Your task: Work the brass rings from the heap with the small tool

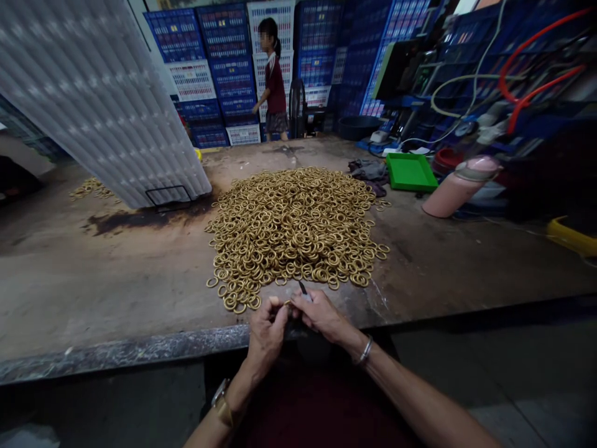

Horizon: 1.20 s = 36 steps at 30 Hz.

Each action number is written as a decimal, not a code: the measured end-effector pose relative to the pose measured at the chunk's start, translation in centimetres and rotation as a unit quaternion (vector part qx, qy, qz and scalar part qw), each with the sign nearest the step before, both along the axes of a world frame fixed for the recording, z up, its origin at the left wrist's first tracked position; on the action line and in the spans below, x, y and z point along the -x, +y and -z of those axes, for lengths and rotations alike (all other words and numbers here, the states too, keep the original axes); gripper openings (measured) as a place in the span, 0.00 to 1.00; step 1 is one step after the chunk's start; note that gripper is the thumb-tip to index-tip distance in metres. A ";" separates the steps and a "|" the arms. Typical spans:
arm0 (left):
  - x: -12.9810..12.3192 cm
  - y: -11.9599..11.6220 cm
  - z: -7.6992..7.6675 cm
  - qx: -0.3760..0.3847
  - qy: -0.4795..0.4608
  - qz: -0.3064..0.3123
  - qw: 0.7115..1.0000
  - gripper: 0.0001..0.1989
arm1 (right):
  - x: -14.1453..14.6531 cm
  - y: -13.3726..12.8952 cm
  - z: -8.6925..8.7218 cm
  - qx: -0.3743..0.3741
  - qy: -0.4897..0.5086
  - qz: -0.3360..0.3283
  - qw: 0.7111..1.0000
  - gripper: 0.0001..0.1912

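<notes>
Green tray [410, 172], pink bottle [459, 186], stacked crates [224, 56]

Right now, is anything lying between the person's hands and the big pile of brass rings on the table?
Nothing visible does. The left hand and right hand meet at the table's near edge, pinching a small brass ring, with a thin dark tool in the right. The heap of golden brass rings begins just beyond the fingertips, over bare worn tabletop.

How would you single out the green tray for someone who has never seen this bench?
Start at the big heap of brass rings in the middle of the worktable. Look to its far right, beside a pink bottle lying on its side. The green tray is the only flat, bright green thing there.
</notes>
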<state>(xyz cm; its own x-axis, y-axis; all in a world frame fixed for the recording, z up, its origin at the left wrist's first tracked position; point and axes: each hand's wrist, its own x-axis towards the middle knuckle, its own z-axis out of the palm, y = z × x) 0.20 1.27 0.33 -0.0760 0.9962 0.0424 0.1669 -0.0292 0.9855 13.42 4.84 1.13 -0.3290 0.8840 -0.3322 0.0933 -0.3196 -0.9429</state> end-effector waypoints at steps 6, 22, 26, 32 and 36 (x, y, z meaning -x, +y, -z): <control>0.1 -0.3 -1.2 0.173 -0.145 0.079 0.971 0.16 | 0.5 0.3 -0.3 -0.052 -0.049 0.020 0.997 0.08; 0.0 0.0 -0.7 0.139 -0.142 0.052 0.979 0.16 | -0.8 -0.6 0.6 -0.323 -0.282 -0.114 0.896 0.07; 0.1 0.0 -0.6 0.125 -0.124 0.052 0.983 0.16 | -0.6 -0.7 0.5 -0.344 -0.301 -0.122 0.881 0.07; 0.2 -0.3 -0.1 0.139 -0.136 0.058 0.979 0.15 | -0.6 -0.4 0.6 -0.318 -0.386 -0.140 0.855 0.09; 0.2 -0.7 -0.9 0.155 -0.217 0.073 0.961 0.14 | -1.1 0.7 0.7 -0.286 -0.450 -0.114 0.838 0.12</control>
<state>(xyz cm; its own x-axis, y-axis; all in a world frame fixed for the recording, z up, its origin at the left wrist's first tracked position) 0.01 0.57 1.23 0.1225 0.9574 -0.2614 -0.2446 0.2844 0.9270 14.55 5.53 0.43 -0.3535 0.9320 -0.0803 0.8467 0.2824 -0.4510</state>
